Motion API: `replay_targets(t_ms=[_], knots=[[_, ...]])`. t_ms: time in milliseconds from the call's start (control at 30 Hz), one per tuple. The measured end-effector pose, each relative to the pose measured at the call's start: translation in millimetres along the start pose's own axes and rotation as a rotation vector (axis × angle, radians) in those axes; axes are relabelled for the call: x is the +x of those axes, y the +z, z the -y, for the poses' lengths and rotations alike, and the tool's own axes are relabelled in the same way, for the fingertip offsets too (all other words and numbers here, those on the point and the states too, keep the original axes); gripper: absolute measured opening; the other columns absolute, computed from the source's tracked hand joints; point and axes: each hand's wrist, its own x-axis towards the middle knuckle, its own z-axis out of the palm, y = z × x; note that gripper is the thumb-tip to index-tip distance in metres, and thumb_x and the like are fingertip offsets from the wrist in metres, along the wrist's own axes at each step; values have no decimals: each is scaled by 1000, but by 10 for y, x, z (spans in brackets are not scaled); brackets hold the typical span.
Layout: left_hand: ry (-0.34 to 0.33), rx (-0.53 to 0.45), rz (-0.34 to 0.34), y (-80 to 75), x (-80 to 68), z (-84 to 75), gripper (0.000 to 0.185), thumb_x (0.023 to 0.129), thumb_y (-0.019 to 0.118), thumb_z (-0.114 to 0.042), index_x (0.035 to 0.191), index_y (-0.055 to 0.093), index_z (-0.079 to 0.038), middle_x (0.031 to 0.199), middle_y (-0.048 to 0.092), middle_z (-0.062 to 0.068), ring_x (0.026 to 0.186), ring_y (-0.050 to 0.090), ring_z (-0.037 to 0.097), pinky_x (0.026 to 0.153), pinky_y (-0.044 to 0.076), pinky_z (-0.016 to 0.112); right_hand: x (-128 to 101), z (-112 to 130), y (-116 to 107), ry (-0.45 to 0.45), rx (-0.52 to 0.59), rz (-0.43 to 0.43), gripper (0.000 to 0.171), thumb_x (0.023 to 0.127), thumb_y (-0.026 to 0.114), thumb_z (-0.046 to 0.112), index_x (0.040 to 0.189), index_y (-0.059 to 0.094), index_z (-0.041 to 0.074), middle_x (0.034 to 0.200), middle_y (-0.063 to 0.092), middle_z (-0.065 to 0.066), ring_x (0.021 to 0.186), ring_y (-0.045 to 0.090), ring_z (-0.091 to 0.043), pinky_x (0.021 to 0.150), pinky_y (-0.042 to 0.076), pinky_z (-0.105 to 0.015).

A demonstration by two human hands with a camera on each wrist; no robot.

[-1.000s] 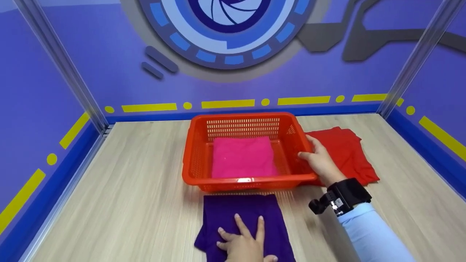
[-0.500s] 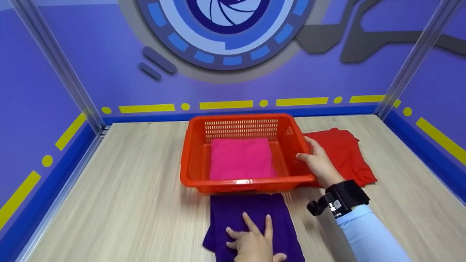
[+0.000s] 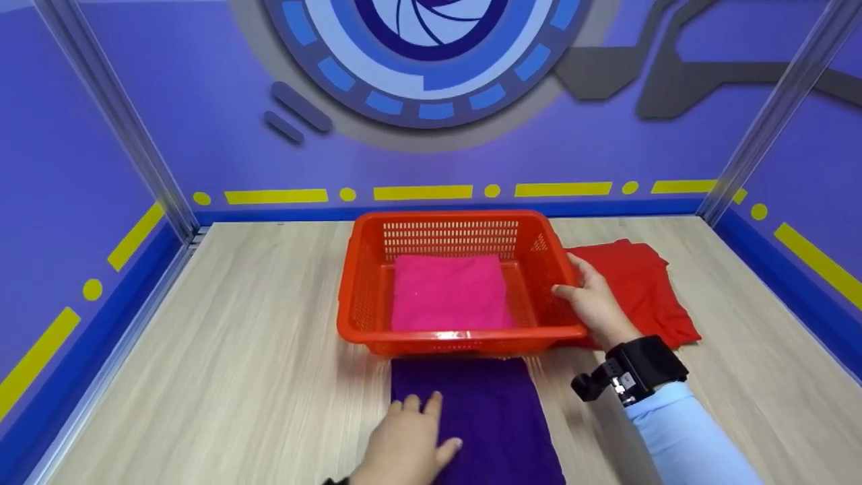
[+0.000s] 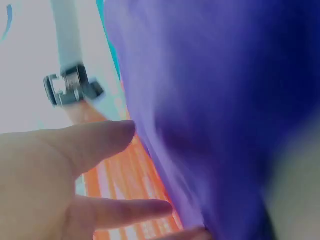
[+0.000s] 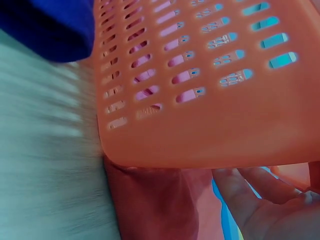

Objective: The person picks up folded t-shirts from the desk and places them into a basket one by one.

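Note:
An orange plastic basket (image 3: 465, 333) stands mid-table with a folded pink cloth (image 3: 448, 293) inside. My right hand (image 3: 592, 300) grips its right rim, thumb inside and fingers outside; the right wrist view shows those fingers (image 5: 250, 195) curled under the basket's (image 5: 210, 90) rim. A folded purple cloth (image 3: 495, 417) lies in front of the basket. My left hand (image 3: 407, 441) rests at its left edge with the thumb on the fabric. In the blurred left wrist view the fingers (image 4: 95, 142) look straight beside the purple cloth (image 4: 215, 100).
A red cloth (image 3: 640, 289) lies flat on the wooden table right of the basket, partly beneath my right hand, and shows as red cloth (image 5: 150, 205) under the basket rim. Blue walls with metal posts enclose the table on three sides.
My left hand has slid off the middle of the purple cloth to its left edge. The cloth now lies straighter and further right. The basket and right hand hardly moved.

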Motion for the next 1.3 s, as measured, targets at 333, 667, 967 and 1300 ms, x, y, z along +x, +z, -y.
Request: replay_targets(t_ms=[333, 667, 967, 1300], knots=[[64, -324, -170, 38, -25, 518, 39, 80, 73, -26, 108, 63, 0, 94, 60, 9, 82, 60, 24, 73, 51, 37, -40, 27, -18, 46, 31, -13, 67, 96, 48, 16, 152, 11, 17, 146, 33, -14, 125, 41, -32, 99, 41, -45], [-63, -635, -146, 116, -21, 758, 20, 77, 76, -19, 80, 61, -6, 76, 58, 0, 65, 58, 8, 58, 48, 20, -630, -113, 50, 71, 226, 24, 75, 97, 45, 43, 150, 8, 5, 146, 29, -17, 123, 43, -24, 98, 42, -38], [-115, -668, -108, 124, -89, 673, 25, 76, 77, -30, 73, 62, -10, 71, 58, -4, 62, 56, 4, 57, 47, 21, -1147, -475, 93, 333, 393, 425, 67, 99, 42, 37, 145, 13, -2, 133, 50, -18, 112, 56, -31, 88, 47, -52], [-133, -791, -70, 212, -96, 473, 25, 80, 73, -28, 78, 59, -8, 74, 59, -2, 66, 57, 9, 60, 47, 25, -1268, -648, 377, 293, 555, 618, 24, 98, 44, 13, 109, 63, 6, 101, 68, -7, 93, 63, -20, 82, 51, -37]])
